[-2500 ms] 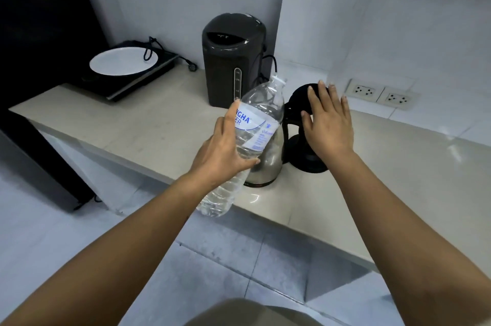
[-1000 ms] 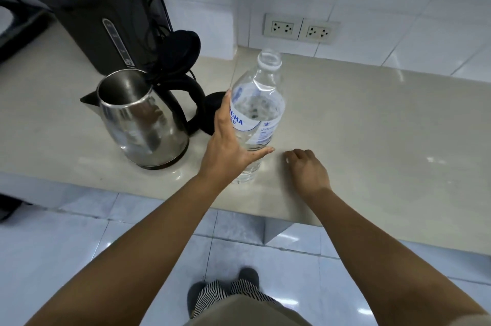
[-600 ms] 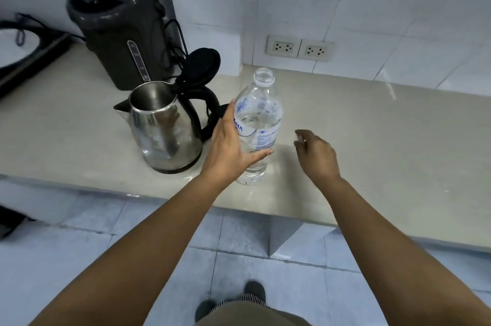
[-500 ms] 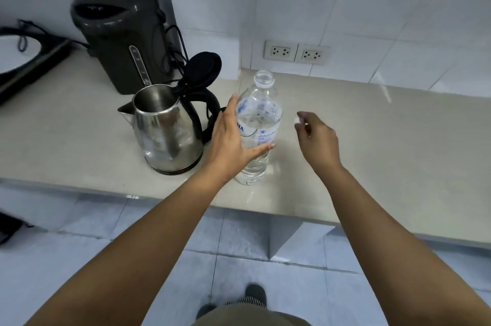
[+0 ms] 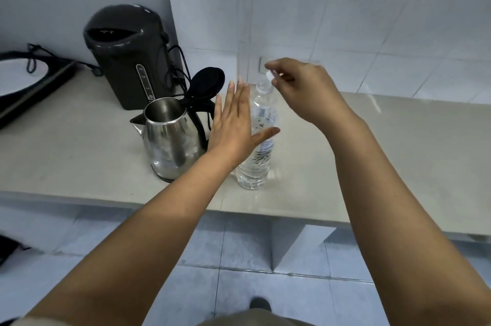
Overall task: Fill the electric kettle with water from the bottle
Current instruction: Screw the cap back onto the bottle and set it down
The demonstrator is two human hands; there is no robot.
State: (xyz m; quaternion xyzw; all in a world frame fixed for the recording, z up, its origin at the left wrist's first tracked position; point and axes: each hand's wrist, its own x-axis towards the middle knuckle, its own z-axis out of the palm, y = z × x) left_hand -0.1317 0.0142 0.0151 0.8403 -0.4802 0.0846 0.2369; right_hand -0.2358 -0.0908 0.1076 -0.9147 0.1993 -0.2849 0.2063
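A steel electric kettle (image 5: 170,140) stands on the countertop (image 5: 79,155) with its black lid (image 5: 206,84) flipped up and its mouth uncovered. Just right of it a clear water bottle (image 5: 261,155) stands upright with no cap on its neck. My left hand (image 5: 233,129) is spread flat in front of the bottle's left side, fingers straight; whether the thumb touches the bottle is unclear. My right hand (image 5: 303,89) hovers above the bottle's mouth, pinching the small white cap (image 5: 269,76) between its fingertips.
A dark electric water boiler (image 5: 127,55) with a cord stands behind the kettle against the wall. A black cooktop with a white plate (image 5: 18,77) lies at far left. White tiled wall behind; the counter's front edge drops to a tiled floor.
My right hand rose from the counter with the white cap to above the bottle's mouth. My left hand loosened its grasp on the bottle and flattened out.
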